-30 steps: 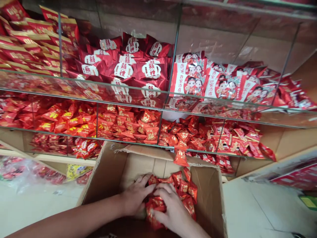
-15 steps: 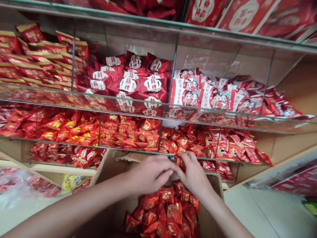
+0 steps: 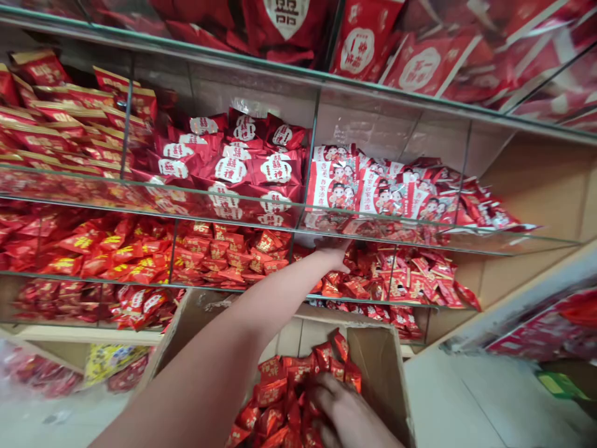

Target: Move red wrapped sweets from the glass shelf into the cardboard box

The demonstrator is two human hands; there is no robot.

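Observation:
My left hand [image 3: 334, 256] reaches past the front glass into a middle compartment of the lower shelf, over small red candy packets [image 3: 357, 287]. Its thumb stands out, but the other fingers are mostly hidden, so whether they hold a packet is unclear. Down in an open cardboard box [image 3: 375, 354], my right hand [image 3: 342, 407] touches a heap of red wrapped candies [image 3: 273, 392] with gold print. Its fingers are slightly blurred, bent and apart among the candies, with none clearly gripped.
Glass dividers [image 3: 311, 149] split the shelves into compartments. Above the lower shelf lie dark red packets [image 3: 231, 168], gold-edged packets [image 3: 41, 134] and white-and-red packets [image 3: 333, 183]. Larger red bags [image 3: 359, 46] fill the top shelf. A yellow bag [image 3: 109, 364] sits low at left.
My hands were together at the shelf's front edge. My left hand has gone deeper into the compartment, and my right has dropped into the box. The view has shifted slightly.

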